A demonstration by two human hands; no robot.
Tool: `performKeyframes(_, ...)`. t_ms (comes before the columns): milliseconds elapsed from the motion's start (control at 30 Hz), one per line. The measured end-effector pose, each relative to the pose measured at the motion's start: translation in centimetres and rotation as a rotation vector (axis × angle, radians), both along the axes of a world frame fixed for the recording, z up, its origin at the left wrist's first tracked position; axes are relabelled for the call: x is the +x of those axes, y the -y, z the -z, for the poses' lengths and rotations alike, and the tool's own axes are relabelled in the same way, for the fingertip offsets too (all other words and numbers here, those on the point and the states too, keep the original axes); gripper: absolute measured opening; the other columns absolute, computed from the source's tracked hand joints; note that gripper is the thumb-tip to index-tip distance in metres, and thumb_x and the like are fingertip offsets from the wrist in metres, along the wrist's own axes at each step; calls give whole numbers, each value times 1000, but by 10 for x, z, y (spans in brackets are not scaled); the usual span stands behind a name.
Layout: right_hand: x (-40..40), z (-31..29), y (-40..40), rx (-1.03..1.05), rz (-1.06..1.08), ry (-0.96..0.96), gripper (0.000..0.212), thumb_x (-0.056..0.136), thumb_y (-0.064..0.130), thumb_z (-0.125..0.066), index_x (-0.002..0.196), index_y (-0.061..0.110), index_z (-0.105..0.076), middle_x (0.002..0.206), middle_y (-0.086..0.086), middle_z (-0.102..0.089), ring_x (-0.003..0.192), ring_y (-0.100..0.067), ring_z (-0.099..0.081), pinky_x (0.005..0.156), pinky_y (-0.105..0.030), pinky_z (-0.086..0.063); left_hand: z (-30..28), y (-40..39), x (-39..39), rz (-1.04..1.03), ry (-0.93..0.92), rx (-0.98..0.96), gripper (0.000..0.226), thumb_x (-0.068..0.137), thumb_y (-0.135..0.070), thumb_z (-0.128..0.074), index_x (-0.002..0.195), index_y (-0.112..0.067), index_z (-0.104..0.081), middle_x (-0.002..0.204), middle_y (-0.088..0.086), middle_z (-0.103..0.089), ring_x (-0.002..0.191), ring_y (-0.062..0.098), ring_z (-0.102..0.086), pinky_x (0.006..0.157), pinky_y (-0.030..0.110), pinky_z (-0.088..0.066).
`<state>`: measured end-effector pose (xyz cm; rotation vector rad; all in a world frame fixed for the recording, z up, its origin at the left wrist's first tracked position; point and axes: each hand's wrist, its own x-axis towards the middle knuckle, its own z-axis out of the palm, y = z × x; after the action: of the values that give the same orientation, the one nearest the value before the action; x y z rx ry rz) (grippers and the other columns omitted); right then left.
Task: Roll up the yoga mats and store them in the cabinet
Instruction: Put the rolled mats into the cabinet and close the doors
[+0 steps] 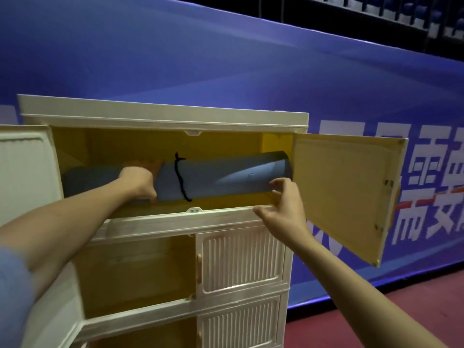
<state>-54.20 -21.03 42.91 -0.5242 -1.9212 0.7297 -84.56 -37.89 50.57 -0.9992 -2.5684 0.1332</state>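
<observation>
Two bare hands are up at the top compartment of a cream plastic cabinet (163,116). The left hand (139,182) is curled tight around the middle of a rolled blue-grey yoga mat (226,177), fingers wrapped over the front of the roll, so it's clamped on the mat. The right hand (283,207) is different: fingers spread and loose, fingertips just touching the lower right end of the roll, thumb down by the front lip of the shelf, not really gripping anything. The mat itself lies lengthwise inside that top compartment, tilted a bit with its right end higher and poking out near the opening, and a thin black cord (181,180) is tied around it just right of the left hand. The inside of the compartment is yellow. Both top doors are swung open, the right door (346,194) hanging out to the side and the left door (25,169) at the frame edge. Below, the middle left compartment is open too, while the ribbed door (238,259) beside it is closed. Behind the cabinet runs a big blue banner (226,59) with white lettering, and there's reddish floor (376,310) at the lower right.
</observation>
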Motion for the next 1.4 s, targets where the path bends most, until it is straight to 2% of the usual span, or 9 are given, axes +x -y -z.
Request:
performKeyframes(133,-25,-12,-15,277,141,263,70,84,17,-81,140,26,-42,139,8,-48,124,-14,-52,94,-33,-55,4,-18,-4,-45,73,-83,48,76,-59,-76,99,-18,-75,92,-5,-64,89,20,-62,76,28,-55)
performKeyframes(333,-78,-24,-37,425,199,546,82,90,16,-77,157,24,-30,161,1,-38,153,-23,-27,113,-43,-43,5,-15,-23,9,160,-115,72,63,-64,-86,113,-14,-71,89,-2,-66,77,16,-60,61,29,-46)
performKeyframes(500,-120,-43,-53,500,187,830,86,79,32,-86,148,15,-38,142,-9,-55,125,-30,-55,93,-38,-50,-16,-5,-32,153,186,-48,84,62,-63,-89,129,-20,-62,118,1,-68,100,22,-64,80,34,-53)
performKeyframes(667,-153,-62,-78,303,24,1070,116,84,9,-79,162,34,3,165,-16,-23,144,-41,-38,105,-44,-47,-2,0,-26,108,269,-138,63,68,-80,-73,74,-21,-51,73,-4,-56,67,12,-55,60,29,-41)
performKeyframes(800,-172,-65,-85,395,97,1216,117,80,27,-85,163,33,-2,169,-8,-12,148,-41,-29,114,-47,-37,12,-1,-36,150,466,67,57,86,-76,-54,77,-20,-51,74,-3,-54,75,14,-55,73,33,-41)
performKeyframes(933,-164,-86,-89,499,82,1196,103,75,35,-89,158,29,-28,155,-8,-40,134,-35,-48,107,-41,-46,9,-4,-40,119,469,62,54,91,-68,-56,69,-19,-54,71,-1,-54,70,13,-53,74,35,-40)
performKeyframes(1100,-160,-81,-98,516,76,1282,96,81,26,-86,156,29,-25,117,-4,-56,109,-31,-55,86,-34,-46,2,-13,-36,133,355,-28,66,92,-67,-59,123,-9,-63,114,8,-65,94,23,-59,81,35,-46)
performKeyframes(1233,-147,-67,-100,636,83,1227,122,74,25,-89,159,35,-2,156,-11,-38,133,-39,-48,105,-42,-46,-4,-16,-25,113,286,-169,68,88,-64,-66,129,-11,-57,114,10,-66,92,27,-57,78,34,-41)
performKeyframes(1400,-137,-65,-108,755,82,1151,109,78,34,-87,159,30,-14,139,-7,-56,118,-34,-60,74,-33,-49,-1,-9,-37,223,185,-185,100,81,-63,-74,158,-16,-31,139,10,-58,108,27,-58,84,33,-44)
